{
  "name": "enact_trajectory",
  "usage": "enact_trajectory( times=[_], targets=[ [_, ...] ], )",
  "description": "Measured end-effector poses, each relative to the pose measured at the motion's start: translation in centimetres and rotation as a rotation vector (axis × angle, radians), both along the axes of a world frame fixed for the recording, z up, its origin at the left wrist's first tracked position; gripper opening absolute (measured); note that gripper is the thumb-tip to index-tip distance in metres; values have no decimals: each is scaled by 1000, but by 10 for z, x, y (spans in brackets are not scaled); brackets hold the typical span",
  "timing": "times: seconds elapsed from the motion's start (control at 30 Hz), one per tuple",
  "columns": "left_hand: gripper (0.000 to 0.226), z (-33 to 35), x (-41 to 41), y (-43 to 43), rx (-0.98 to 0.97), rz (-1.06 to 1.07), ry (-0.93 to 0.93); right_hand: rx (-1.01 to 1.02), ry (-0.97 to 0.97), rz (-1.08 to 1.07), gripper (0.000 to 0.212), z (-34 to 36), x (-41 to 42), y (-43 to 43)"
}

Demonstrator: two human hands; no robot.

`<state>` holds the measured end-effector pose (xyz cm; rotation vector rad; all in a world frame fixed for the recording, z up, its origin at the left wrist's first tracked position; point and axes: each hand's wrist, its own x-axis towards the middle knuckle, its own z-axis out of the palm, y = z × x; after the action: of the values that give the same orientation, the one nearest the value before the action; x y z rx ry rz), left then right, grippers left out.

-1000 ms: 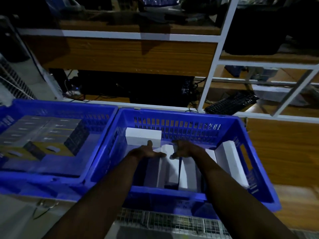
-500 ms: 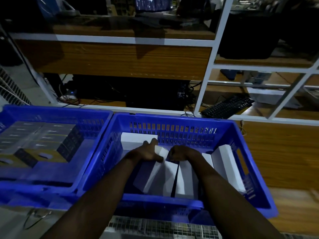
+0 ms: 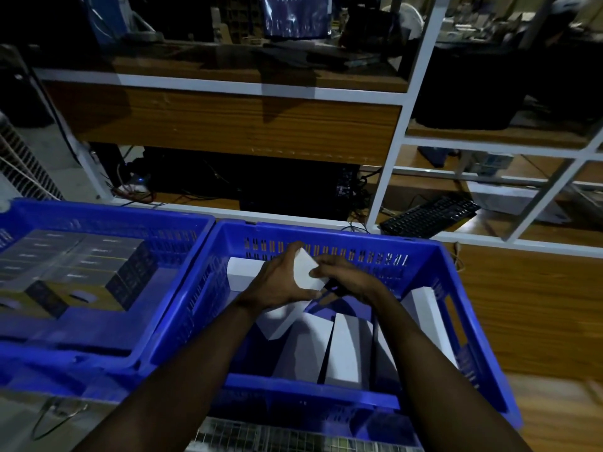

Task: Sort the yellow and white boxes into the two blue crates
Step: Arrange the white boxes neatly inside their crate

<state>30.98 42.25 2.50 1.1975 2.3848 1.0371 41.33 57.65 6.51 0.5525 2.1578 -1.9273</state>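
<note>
I am holding a white box (image 3: 305, 268) tilted over the right crate (image 3: 437, 256). My left hand (image 3: 275, 283) is wrapping its near side and my right hand (image 3: 347, 278) is pinching its far corner. I am aiming to level it and stand it squarely beside the others. My hands are hiding its lower end. The boxes (image 3: 81, 265) in the left crate (image 3: 107, 216) are probably the yellow ones, though the light is dimming them.

Grey surface (image 3: 16, 429) visible at near left; wire grid (image 3: 277, 435) shows at near centre, under the right crate's near edge. Two blue crates sit side by side, rims touching: left crate (image 3: 98, 213), right crate (image 3: 310, 386). Thin wire loop (image 3: 55, 415) lies on the surface, just near of the left crate.
</note>
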Motion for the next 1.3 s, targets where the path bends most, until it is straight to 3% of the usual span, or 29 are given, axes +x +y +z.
enact_trajectory(
  times=[0.1, 0.3, 0.43, 0.5, 0.57, 0.63, 0.73, 0.97, 1.13, 1.3],
  targets=[
    [82, -2, -6, -1, 65, 9, -13, -24, -46, -143, 19, 3, 2, 10],
    [39, -8, -15, -8, 55, -8, 27, -114, -273, -464, 29, 8, 25, 42],
    [69, -6, -9, -9, -120, -37, 149, -176, -272, -534, 32, 5, 33, 50],
    [51, -7, -9, -9, -120, 3, 16, -192, -263, -577, 47, 5, 36, 54],
    [60, -12, -10, -10, -22, -26, -107, -173, -250, -600, 52, 8, 41, 54],
    [74, -17, -10, -10, 24, -64, -189, -161, -238, -624, 47, 7, 46, 54],
    [77, -17, -8, -8, 30, -126, -211, -190, -239, -618, 28, 5, 52, 52],
    [77, -19, -9, -9, -138, -58, -176, -241, -188, -665, 35, -1, 48, 52],
    [58, -18, -8, -4, -206, -74, -226, -182, -206, -652, 18, -17, 47, 58],
    [30, -21, -7, -2, -326, -80, -80, -4, -243, -475, 15, -33, 42, 67]
  ],
)
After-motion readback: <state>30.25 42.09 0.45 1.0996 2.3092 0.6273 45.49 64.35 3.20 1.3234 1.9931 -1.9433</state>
